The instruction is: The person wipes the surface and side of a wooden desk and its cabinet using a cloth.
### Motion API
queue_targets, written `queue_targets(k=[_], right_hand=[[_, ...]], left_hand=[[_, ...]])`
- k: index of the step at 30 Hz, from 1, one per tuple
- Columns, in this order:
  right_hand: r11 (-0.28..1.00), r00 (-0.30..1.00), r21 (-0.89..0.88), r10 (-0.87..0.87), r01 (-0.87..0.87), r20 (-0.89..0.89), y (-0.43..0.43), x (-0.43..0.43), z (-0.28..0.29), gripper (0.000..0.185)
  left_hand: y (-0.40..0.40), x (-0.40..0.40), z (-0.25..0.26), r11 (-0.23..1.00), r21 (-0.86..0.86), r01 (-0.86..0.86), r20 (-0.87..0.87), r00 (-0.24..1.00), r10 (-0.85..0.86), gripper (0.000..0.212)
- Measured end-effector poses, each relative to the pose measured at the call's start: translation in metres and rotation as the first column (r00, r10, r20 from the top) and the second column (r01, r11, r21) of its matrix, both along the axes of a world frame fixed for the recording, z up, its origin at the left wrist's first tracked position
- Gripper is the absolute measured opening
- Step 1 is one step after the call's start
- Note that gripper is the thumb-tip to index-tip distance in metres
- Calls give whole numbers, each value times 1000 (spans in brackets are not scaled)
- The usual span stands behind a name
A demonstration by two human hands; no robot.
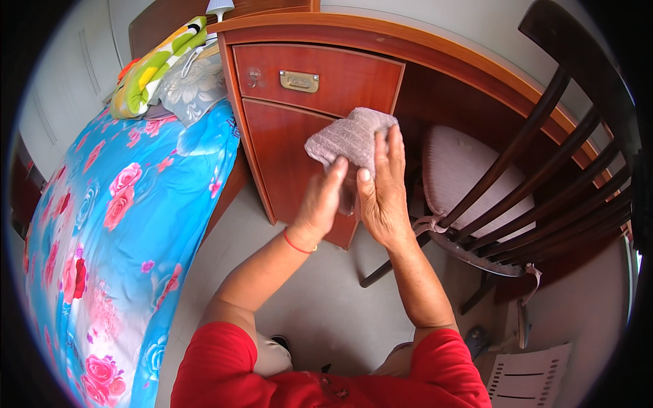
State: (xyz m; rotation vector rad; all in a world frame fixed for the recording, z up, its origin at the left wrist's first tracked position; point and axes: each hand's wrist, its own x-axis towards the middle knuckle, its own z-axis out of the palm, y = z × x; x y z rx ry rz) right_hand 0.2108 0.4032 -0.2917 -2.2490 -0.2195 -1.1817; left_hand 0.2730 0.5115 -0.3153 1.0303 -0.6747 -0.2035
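Note:
A greyish-pink cloth [352, 133], bunched and folded, is between my two raised hands, in front of the wooden desk's cabinet door [285, 153]. My left hand [324, 196], with a red string at the wrist, touches the cloth's lower left part; its fingers are blurred and partly hidden behind the cloth. On the right side my right hand [385, 188] presses against the cloth with its fingers extended upward. Part of the cloth hangs down between the palms. Above the hands is a closed drawer [326, 76] with a brass-coloured handle [299, 81].
A bed with a blue floral sheet [127, 204] stands at left, with a folded green and yellow blanket [158, 66] on it. A dark wooden chair [510, 188] with a pale cushion [469, 173] is at right. A sheet of paper [530, 375] lies low at the right.

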Motion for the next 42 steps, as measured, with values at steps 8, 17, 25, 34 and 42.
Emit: queue_targets(k=[8, 17, 25, 34, 42], right_hand=[[758, 910, 547, 413, -356, 19, -41, -29, 34, 85], [724, 871, 677, 410, -131, -271, -47, -19, 17, 37], [404, 827, 908, 544, -109, -143, -79, -19, 20, 27], [-153, 734, 972, 637, -179, 235, -46, -3, 12, 28], [389, 741, 913, 648, -121, -178, -40, -14, 16, 36]], left_hand=[[34, 33, 3, 841, -362, 401, -266, 821, -506, 50], [26, 28, 9, 884, 433, -177, 352, 936, 15, 55], [32, 38, 4, 986, 163, 23, 131, 990, -45, 48], [20, 46, -10, 925, 338, -174, 499, 866, -19, 30], [24, 44, -9, 922, 252, -294, 533, 837, 122, 22]])
